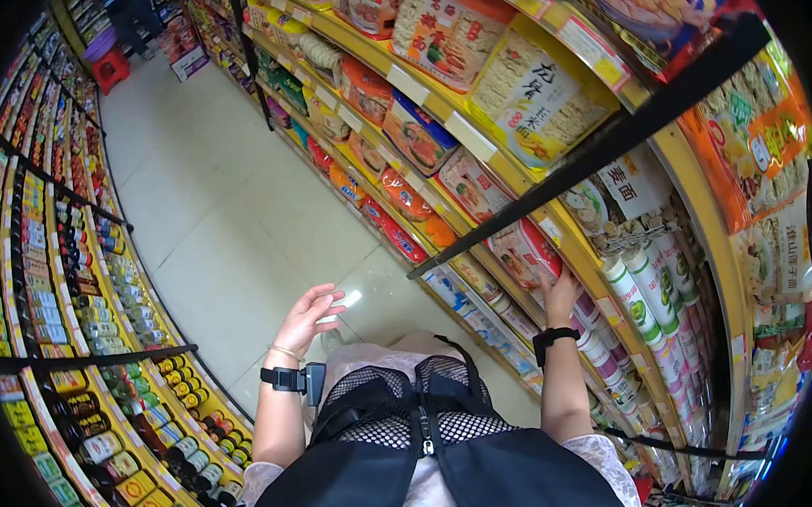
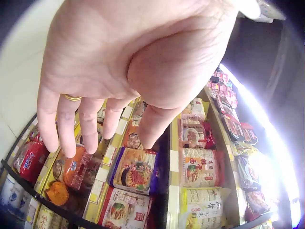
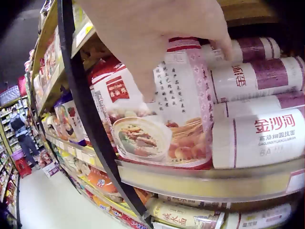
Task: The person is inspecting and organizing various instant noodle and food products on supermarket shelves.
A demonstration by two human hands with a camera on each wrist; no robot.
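Note:
My right hand [image 3: 157, 33] is at a red-and-white noodle package [image 3: 157, 119] standing on a shelf, its thumb against the front and the other fingers over the top and side. A bowl of noodles is printed on the package. In the head view that right hand [image 1: 560, 299] is at the near end of the same noodle package [image 1: 523, 250]. My left hand [image 1: 309, 321] hangs over the aisle with its fingers extended and nothing in them. The left wrist view shows the left hand [image 2: 128, 62], with a ring on one finger, in front of shelves of bagged noodles.
Rolled noodle packs [image 3: 259, 136] lie stacked right beside the package. A black shelf post [image 1: 593, 147] crosses the shelves at its left. Across the tiled aisle [image 1: 230, 217] stand shelves of bottles and jars [image 1: 104, 444]. Farther off are a red stool [image 1: 110, 69] and a person [image 3: 24, 136].

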